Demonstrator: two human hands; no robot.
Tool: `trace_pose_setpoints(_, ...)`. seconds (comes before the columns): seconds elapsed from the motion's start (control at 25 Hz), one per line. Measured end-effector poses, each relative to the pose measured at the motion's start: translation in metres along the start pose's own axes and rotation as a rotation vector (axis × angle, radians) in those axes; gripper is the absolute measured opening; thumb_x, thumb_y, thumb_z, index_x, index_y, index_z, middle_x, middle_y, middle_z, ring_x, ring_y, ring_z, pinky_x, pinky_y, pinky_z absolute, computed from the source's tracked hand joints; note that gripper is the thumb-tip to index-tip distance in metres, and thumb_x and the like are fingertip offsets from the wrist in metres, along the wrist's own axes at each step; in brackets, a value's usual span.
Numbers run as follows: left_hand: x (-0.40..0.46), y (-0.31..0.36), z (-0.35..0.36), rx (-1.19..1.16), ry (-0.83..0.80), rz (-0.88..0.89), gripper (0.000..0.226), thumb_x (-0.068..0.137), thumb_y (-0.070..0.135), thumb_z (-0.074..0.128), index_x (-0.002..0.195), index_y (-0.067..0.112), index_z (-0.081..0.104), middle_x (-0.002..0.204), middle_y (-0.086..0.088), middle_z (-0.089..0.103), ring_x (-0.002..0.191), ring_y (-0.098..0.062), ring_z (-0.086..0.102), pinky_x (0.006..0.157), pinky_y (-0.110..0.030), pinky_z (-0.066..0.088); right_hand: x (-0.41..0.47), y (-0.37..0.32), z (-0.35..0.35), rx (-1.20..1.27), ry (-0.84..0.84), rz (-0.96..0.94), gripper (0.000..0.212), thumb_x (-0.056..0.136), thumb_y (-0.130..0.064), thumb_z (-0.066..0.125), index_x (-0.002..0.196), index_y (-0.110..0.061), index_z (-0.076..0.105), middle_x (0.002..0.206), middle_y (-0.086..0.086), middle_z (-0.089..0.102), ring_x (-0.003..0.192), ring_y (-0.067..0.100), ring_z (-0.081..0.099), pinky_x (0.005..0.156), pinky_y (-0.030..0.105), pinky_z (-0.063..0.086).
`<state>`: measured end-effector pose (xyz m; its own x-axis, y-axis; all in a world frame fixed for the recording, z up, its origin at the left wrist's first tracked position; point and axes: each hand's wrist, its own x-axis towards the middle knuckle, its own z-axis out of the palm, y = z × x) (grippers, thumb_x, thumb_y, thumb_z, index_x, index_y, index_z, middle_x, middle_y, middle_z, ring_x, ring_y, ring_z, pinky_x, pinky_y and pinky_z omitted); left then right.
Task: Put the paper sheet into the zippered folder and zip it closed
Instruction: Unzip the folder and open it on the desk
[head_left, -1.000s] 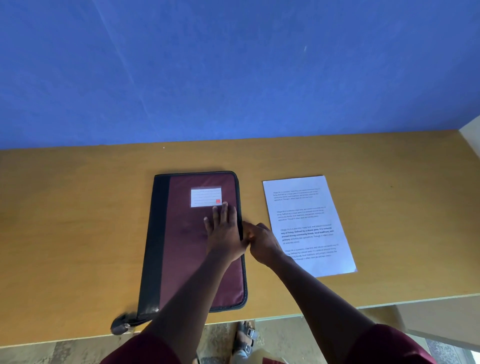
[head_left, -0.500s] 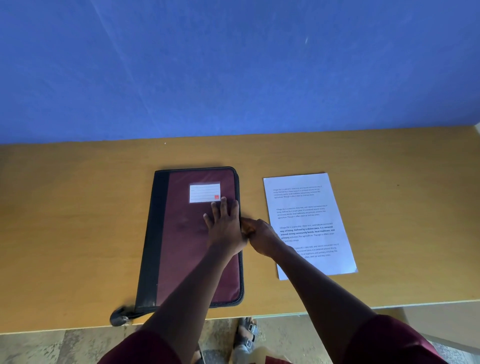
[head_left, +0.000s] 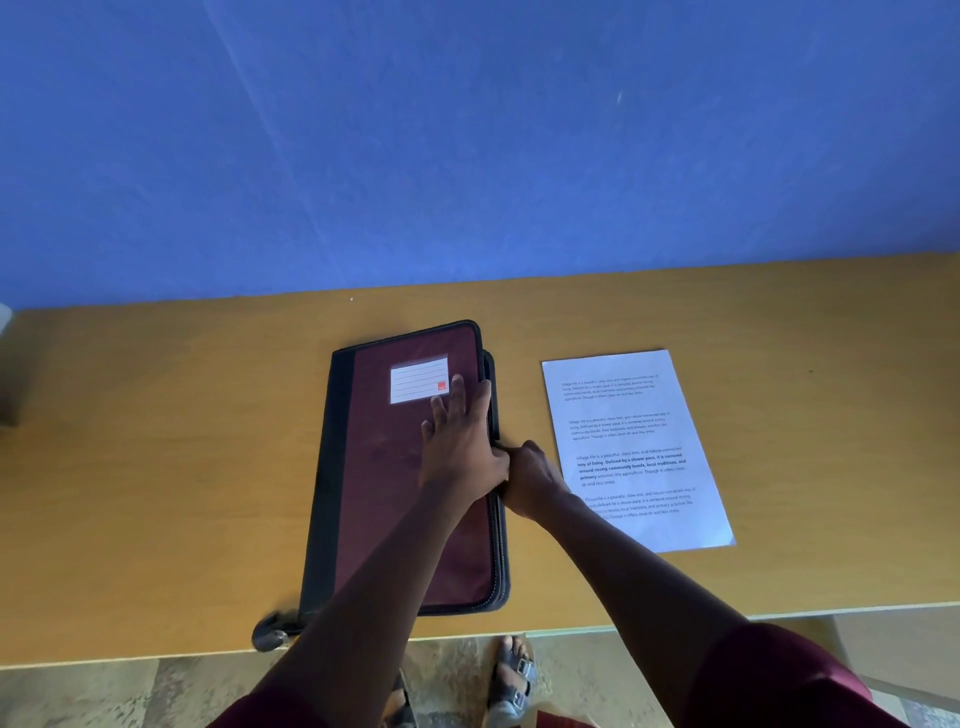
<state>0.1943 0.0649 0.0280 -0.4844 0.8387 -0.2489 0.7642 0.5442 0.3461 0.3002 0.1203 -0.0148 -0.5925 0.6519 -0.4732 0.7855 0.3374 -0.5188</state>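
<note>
change since half a second ago: folder's far right corner had lifted, showing a gap between cover and base; both hands had stayed at its right edge.
step in hand: opening the zippered folder (head_left: 410, 467), judged from the raised corner; paper not yet inside.
left hand (head_left: 460, 449): spread flat, pressing the folder's cover near its right edge.
right hand (head_left: 530, 480): curled tight against the folder's right edge, seemingly pinching the zip pull; the pull itself was hidden.
paper sheet (head_left: 636, 447): flat on the table (head_left: 156, 493), just right of the folder, printed text up.
folder look: maroon fabric, black spine, white label (head_left: 418, 383) near its far end.
next move: likely run the zip round, then lift the cover.
</note>
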Motion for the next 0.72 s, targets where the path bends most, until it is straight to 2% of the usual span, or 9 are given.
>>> trace_pose_setpoints(0.08, -0.001, -0.003, -0.015, -0.013, 0.023, 0.006, 0.092, 0.084, 0.029, 0.062, 0.157, 0.033, 0.007, 0.167, -0.006, -0.001, 0.152, -0.039, 0.01, 0.114, -0.056, 0.034, -0.003, -0.006, 0.003, -0.079, 0.001, 0.026, 0.047, 0.08, -0.025, 0.071, 0.125, -0.027, 0.058, 0.112, 0.008, 0.049, 0.105, 0.033, 0.058, 0.082, 0.038, 0.053)
trace_pose_setpoints(0.2, -0.007, -0.011, -0.04, -0.042, 0.101, 0.05, 0.088, 0.084, 0.024, 0.06, 0.156, 0.037, 0.011, 0.167, -0.006, 0.005, 0.148, -0.036, 0.026, 0.096, -0.047, 0.054, -0.009, -0.015, 0.013, -0.151, -0.013, 0.071, 0.081, 0.068, -0.031, 0.085, 0.137, -0.028, 0.043, 0.124, 0.008, 0.043, 0.116, 0.033, 0.047, 0.091, 0.043, 0.05)
trace_pose_setpoints(0.32, -0.014, -0.022, -0.067, -0.068, 0.14, 0.082, 0.08, 0.085, 0.023, 0.055, 0.154, 0.036, 0.018, 0.166, -0.007, 0.011, 0.128, -0.033, 0.053, 0.078, -0.039, 0.057, -0.013, -0.024, 0.024, -0.237, 0.03, 0.11, 0.1, 0.058, -0.035, 0.092, 0.138, -0.023, 0.033, 0.129, 0.009, 0.041, 0.119, 0.033, 0.044, 0.091, 0.047, 0.05)
trace_pose_setpoints(0.44, -0.027, -0.04, -0.096, -0.092, 0.175, 0.09, 0.076, 0.086, 0.023, 0.051, 0.155, 0.032, 0.02, 0.165, -0.006, 0.019, 0.122, -0.028, 0.058, 0.078, -0.034, 0.053, -0.014, -0.031, 0.032, -0.267, 0.057, 0.139, 0.107, 0.056, -0.034, 0.093, 0.141, -0.02, 0.029, 0.132, 0.01, 0.039, 0.121, 0.033, 0.043, 0.09, 0.047, 0.051)
trace_pose_setpoints(0.52, -0.035, -0.055, -0.117, -0.12, 0.219, 0.115, 0.073, 0.086, 0.022, 0.049, 0.154, 0.03, 0.024, 0.164, -0.004, 0.024, 0.127, -0.026, 0.055, 0.087, -0.038, 0.055, -0.014, -0.033, 0.035, -0.277, 0.074, 0.163, 0.109, 0.058, -0.033, 0.093, 0.143, -0.02, 0.027, 0.134, 0.011, 0.038, 0.122, 0.034, 0.042, 0.091, 0.047, 0.051)
trace_pose_setpoints(0.6, -0.043, -0.071, -0.137, -0.136, 0.266, 0.16, 0.071, 0.085, 0.019, 0.05, 0.152, 0.028, 0.029, 0.164, 0.003, 0.023, 0.132, -0.026, 0.05, 0.089, -0.043, 0.056, -0.014, -0.038, 0.038, -0.286, 0.09, 0.182, 0.107, 0.061, -0.031, 0.092, 0.143, -0.019, 0.025, 0.134, 0.011, 0.036, 0.123, 0.035, 0.041, 0.092, 0.048, 0.05)
trace_pose_setpoints(0.68, -0.05, -0.087, -0.154, -0.145, 0.28, 0.194, 0.074, 0.083, 0.015, 0.049, 0.151, 0.031, 0.027, 0.163, 0.009, 0.024, 0.121, -0.031, 0.056, 0.076, -0.039, 0.056, -0.014, -0.043, 0.041, -0.287, 0.104, 0.204, 0.102, 0.063, -0.029, 0.091, 0.141, -0.017, 0.027, 0.134, 0.011, 0.034, 0.124, 0.036, 0.041, 0.092, 0.048, 0.049)
trace_pose_setpoints(0.72, -0.054, -0.096, -0.162, -0.161, 0.281, 0.194, 0.078, 0.082, 0.014, 0.049, 0.152, 0.036, 0.023, 0.16, 0.006, 0.031, 0.104, -0.029, 0.063, 0.062, -0.034, 0.053, -0.014, -0.047, 0.042, -0.281, 0.109, 0.218, 0.098, 0.064, -0.028, 0.091, 0.14, -0.016, 0.028, 0.134, 0.011, 0.033, 0.124, 0.037, 0.04, 0.092, 0.048, 0.049)
